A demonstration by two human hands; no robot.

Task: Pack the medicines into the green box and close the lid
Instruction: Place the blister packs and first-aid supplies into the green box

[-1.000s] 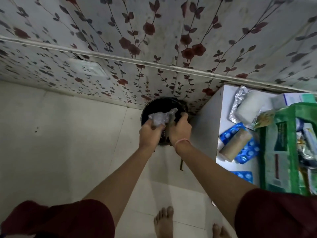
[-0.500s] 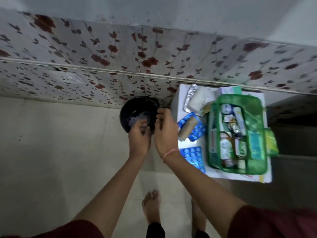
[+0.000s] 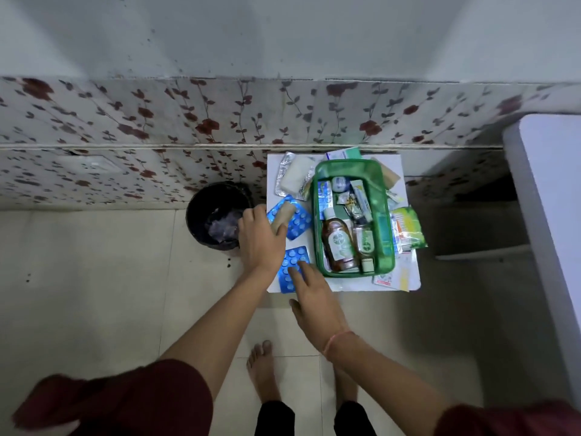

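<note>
Seen from above, a small white table (image 3: pixel 408 278) holds an open green box (image 3: pixel 382 196) packed with bottles and tubes. Two blue blister packs (image 3: pixel 298 225) lie beside it. The left hand (image 3: pixel 259 243) reaches over a tan roll (image 3: pixel 283 214); the right hand (image 3: pixel 314 302), fingers spread, hovers near the nearer pack. A black bin (image 3: pixel 204 202) stands to the left.

hands (image 3: pixel 261 240) off bin (image 3: pixel 217 215), now over table (image 3: pixel 405 283)
</note>
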